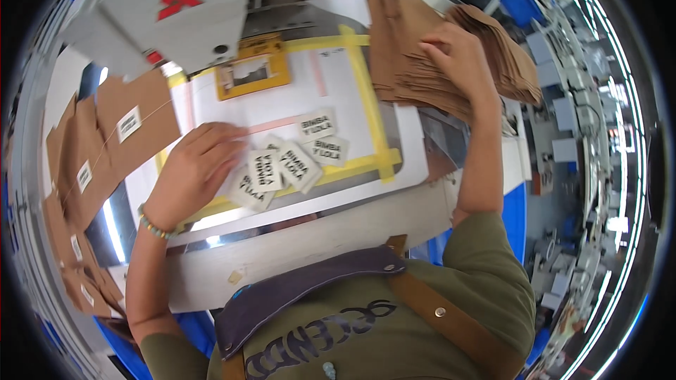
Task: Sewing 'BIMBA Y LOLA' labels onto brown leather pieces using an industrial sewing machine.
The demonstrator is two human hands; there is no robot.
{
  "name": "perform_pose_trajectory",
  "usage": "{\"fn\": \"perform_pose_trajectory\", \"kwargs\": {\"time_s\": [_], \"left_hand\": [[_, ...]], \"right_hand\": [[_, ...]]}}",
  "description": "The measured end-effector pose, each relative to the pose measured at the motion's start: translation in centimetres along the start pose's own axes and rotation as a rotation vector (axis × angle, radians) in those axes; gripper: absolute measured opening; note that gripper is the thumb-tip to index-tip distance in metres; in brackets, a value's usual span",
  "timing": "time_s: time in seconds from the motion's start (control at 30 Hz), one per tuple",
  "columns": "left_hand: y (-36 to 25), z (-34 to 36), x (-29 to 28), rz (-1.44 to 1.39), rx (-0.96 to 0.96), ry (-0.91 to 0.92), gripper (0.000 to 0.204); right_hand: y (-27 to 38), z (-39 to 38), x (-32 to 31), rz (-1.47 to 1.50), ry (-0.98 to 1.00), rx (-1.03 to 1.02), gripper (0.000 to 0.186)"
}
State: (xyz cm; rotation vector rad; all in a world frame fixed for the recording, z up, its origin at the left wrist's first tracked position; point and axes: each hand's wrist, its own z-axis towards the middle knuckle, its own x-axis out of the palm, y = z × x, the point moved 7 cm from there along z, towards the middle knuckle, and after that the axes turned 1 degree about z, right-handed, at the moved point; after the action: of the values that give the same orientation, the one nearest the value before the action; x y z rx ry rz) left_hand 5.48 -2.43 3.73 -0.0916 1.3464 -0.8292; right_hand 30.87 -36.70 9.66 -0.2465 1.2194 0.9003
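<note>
Labels (301,165) lie in an overlapping, unsquared cluster on a white sheet (345,84), just right of the left hand (193,172); its fingers are bent and close together, though whether they touch or pinch a label cannot be told. The right hand (461,56) is over the stack (398,28) of brown pieces at the far right; thumb and forefinger are near each other, and whether a piece is between them cannot be told.

Risks, as judged: the labels are thin and overlap, so two could come up as one, or a sleeve or wrist could sweep the cluster apart; the labels face differing ways, so one could be set crooked or turned; the stack's edges are uneven, so a pull at the top could drag lower pieces along or topple the pile off the sheet's side.

At left, labelled pieces (141,112) hang in a chain, a thread (156,110) running across them; a snag there, on the bracelet (156,225) for instance, could tug the chain; the machine (176,14) overhangs the yellow frame (282,69), and fingers straying beneath its head would be exposed.
</note>
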Motion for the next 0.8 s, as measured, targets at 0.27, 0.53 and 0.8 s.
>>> {"fn": "perform_pose_trajectory", "kwargs": {"time_s": [0.27,0.53,0.8], "left_hand": [[-0.4,0.6,0.2,0.048,-0.026,0.004,0.034],[0.2,-0.9,-1.0,0.066,-0.092,0.024,0.034],[0.5,-1.5,-0.9,0.045,-0.052,0.0,0.035]], "right_hand": [[-0.6,1.4,-0.4,-0.425,0.174,0.036,0.02],[1.8,0.5,-1.1,-0.292,0.149,0.019,0.026],[0.4,0.8,1.0,-0.369,0.106,-0.088,0.018]]}}
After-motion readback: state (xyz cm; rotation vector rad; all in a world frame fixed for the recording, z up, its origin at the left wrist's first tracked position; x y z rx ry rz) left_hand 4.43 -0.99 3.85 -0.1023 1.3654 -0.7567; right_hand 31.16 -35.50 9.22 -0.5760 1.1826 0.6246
